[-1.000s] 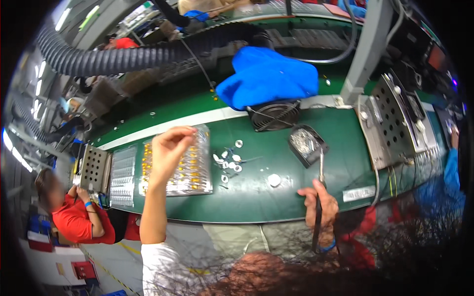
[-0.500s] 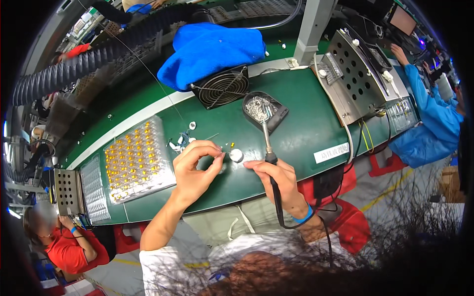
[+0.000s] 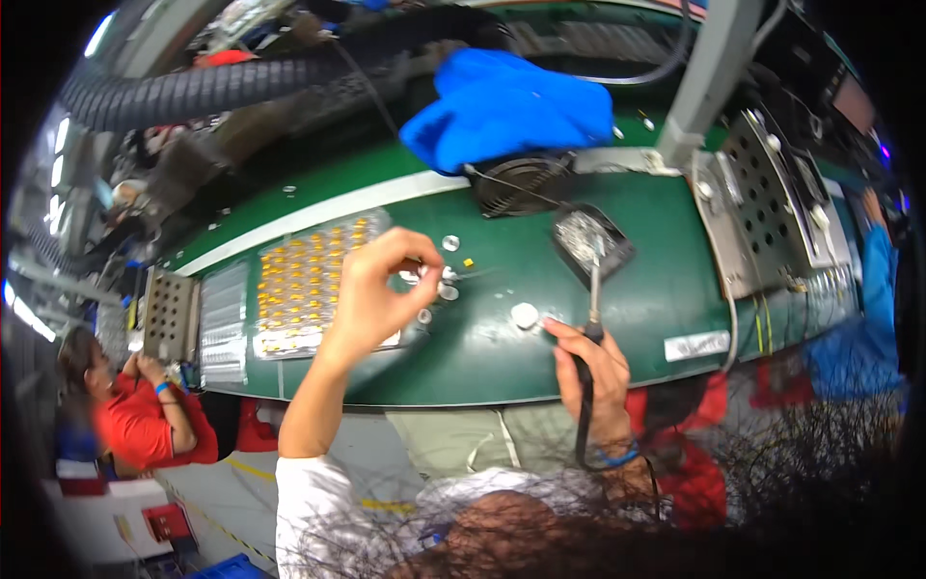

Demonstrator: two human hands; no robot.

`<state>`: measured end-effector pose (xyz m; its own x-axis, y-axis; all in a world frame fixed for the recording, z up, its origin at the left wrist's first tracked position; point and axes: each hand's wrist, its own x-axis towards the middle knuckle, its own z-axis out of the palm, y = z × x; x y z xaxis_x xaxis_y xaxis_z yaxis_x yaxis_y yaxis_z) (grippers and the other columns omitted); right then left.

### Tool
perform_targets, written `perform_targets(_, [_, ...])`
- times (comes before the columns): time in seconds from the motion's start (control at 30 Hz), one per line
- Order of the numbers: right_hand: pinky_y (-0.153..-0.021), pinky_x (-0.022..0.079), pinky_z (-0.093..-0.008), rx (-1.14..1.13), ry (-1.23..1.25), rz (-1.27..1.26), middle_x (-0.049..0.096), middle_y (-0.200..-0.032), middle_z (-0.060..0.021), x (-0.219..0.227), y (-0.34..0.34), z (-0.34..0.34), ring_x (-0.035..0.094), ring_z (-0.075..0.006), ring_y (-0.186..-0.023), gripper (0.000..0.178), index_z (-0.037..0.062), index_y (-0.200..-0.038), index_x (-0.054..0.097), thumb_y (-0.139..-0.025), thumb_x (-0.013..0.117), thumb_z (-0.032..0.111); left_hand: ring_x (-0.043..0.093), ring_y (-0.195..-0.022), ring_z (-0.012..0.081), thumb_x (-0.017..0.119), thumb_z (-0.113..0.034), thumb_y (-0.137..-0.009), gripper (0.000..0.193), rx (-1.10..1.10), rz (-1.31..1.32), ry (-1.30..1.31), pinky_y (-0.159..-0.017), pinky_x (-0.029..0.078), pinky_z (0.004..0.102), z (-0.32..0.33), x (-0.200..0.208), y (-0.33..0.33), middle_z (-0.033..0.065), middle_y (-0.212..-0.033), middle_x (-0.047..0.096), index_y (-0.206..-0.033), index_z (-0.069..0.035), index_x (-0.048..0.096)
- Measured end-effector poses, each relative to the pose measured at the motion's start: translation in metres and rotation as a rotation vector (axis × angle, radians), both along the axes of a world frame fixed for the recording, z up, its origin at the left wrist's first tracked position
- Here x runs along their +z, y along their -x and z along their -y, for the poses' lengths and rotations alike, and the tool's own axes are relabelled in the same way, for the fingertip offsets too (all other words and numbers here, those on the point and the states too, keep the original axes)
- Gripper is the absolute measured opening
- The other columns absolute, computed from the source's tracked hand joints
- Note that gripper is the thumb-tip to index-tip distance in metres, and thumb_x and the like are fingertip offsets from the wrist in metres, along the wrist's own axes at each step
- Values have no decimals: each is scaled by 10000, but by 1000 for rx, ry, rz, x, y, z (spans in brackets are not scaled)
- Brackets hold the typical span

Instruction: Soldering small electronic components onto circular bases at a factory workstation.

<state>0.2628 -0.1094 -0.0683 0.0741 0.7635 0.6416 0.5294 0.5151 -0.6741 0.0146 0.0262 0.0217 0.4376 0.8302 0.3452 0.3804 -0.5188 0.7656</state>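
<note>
Lengthwise, a green workbench [image 3: 463, 381] runs across the view, with a ribbed black hose [image 3: 193, 96] stretching above its far left part. On the right of the bench stands a metal box [image 3: 762, 207] pierced with round holes; toward the left end, a person in red [image 3: 145, 425] sits beside a similar, smaller-looking box [image 3: 166, 309]. A bright blue cloth [image 3: 511, 111] is heaped at the back, directly over a round black fan [image 3: 521, 188]. Left of centre lies a clear tray [image 3: 309, 280] with rows of small yellow parts, and just left of it is a clear ridged tray [image 3: 224, 328].

The left hand [image 3: 376, 294] is raised near the right edge of the yellow-filled tray, thumb and fingertips brought together in a ring; whether something is pinched there cannot be told. The right hand [image 3: 600, 376] grips a soldering iron [image 3: 592, 314] by its dark handle, the cord hanging down past the wrist. Its metal end points into a black scoop [image 3: 622, 259] of silvery bits; contact is unclear. A white round piece [image 3: 525, 316] sits on the bench just beside the right fingertips. Smallest, a yellow bit [image 3: 469, 261] lies right of the left hand.
</note>
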Motion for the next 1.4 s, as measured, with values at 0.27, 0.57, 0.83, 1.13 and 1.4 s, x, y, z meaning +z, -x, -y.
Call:
perform_targets(0.27, [-873, 579, -411, 9, -51, -14, 779, -1090, -170, -11, -2, -2, 737, -329, -946, 167, -6, -1073, 655, -911, 682, -37, 770, -940, 256, 686, -111, -919, 235, 384, -182, -89, -872, 593, 358, -161, -13, 90, 153, -1011, 789, -1102, 17, 757])
perform_targets(0.57, [-702, 557, -396, -34, -103, 59, 778, -1082, -157, -11, 2, -4, 684, -315, -803, 263, 3, -1040, 658, -805, 739, -84, 699, -993, 450, 605, -47, -899, 234, 631, -908, -109, -892, 574, 519, -252, -88, 242, 253, -1014, 732, -1056, -62, 779])
perform_targets(0.83, [-667, 542, -399, -57, -91, 59, 774, -1092, -167, -10, 0, -4, 655, -311, -741, 303, 1, -1068, 658, -796, 749, -95, 743, -920, 172, 757, 6, -849, 123, 438, -118, -150, -812, 604, 304, -158, -30, 144, 95, -944, 758, -968, 34, 753])
perform_targets(1.13, [-854, 589, -384, -6, -59, -42, 761, -1148, -208, -7, 6, -4, 745, -342, -987, 307, -26, -1155, 625, -873, 697, -124, 696, -956, 190, 762, 156, -799, 187, -66, 62, -124, -850, 596, 284, 14, -32, -8, 119, -1051, 692, -913, 16, 715])
perform_targets(1.4, [-779, 553, -377, -17, -76, 18, 759, -1181, -175, -8, 7, -8, 695, -307, -872, 307, 9, -1103, 627, -834, 733, -97, 713, -854, 225, 791, 74, -795, 175, -160, 19, -154, -724, 578, 321, 36, -58, -44, 89, -972, 713, -927, -18, 721])
